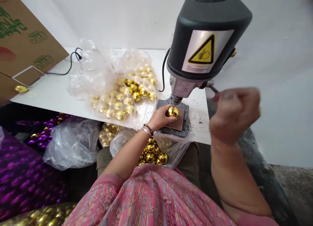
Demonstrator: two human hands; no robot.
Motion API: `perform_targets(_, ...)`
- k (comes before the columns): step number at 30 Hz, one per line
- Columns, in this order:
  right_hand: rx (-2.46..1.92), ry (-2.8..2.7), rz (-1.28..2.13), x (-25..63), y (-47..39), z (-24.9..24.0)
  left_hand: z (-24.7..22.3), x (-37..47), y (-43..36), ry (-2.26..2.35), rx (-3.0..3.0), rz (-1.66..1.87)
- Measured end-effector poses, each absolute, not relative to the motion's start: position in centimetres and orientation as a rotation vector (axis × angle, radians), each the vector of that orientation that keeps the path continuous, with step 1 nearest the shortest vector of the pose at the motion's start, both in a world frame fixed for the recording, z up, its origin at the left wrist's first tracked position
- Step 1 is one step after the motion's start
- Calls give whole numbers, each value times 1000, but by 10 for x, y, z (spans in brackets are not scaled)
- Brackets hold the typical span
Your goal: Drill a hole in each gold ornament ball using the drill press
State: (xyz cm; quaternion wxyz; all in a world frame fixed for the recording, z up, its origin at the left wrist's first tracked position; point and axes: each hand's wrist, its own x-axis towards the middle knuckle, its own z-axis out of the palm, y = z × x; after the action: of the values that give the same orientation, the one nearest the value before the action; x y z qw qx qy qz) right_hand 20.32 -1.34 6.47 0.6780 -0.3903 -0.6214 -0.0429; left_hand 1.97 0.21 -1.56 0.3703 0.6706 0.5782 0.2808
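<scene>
1. Head view: grasps a gold ball (173, 112) in the left hand (162, 117), thumb and fingers at its sides, right beneath the drill bit (173, 104). Cannot tell whether the bit touches or enters it.
2. Clenches the right hand (234, 113) on the right, at the end of a lever (212, 87). Looks blurred there, with the actual hold hidden by the fingers.
3. Holds the ball over a brown pad (178, 122) on the dark metal base (186, 121) of the drill press (210, 40). Shows dark crumbs around the base; hides part of the pad behind the left hand.
4. Carries a warning label (207, 51) on the press, with small print too fine to read.
5. Shows a clear bag of gold balls (119, 102) left of the press on the white table (56, 98), hazy through folded plastic.
6. Leaves a lap bag of gold balls (150, 151) partly covered by the left forearm.
7. Cuts off a cardboard box (22, 40) at far left and a shiny purple bundle (26, 180) at near left.
</scene>
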Motion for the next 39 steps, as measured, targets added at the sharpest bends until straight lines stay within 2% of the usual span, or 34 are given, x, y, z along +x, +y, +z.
perform_targets(5, -1085, -1277, 234, 203, -2, 121, -4, 2, -22, 1431, 1725, 694)
perform_targets(11, -1106, -1167, 248, 198, -5, 119, 6, -68, -59, 1288, 1826, 353)
perform_targets(17, -1083, -1174, 209, 198, -7, 111, 17, -94, -2, 1944, 1955, 489)
perform_targets(20, -1094, -1187, 211, 199, -10, 110, 20, -94, 36, 2267, 1993, 350)
perform_targets(24, -1146, -1267, 150, 201, -16, 108, 15, -98, 61, 2335, 2020, 1)
perform_targets(28, -1144, -1321, 89, 201, -18, 106, 11, -101, 61, 2300, 2100, -129)
perform_targets(32, -1160, -1306, 85, 200, -17, 105, 20, -99, 42, 2222, 2095, 108)
perform_targets(36, -1120, -1287, 97, 198, -14, 101, 25, -90, 9, 1608, 1815, 579)
perform_targets(39, -1053, -1286, 95, 197, -12, 100, 18, -76, -6, 1269, 1581, 698)
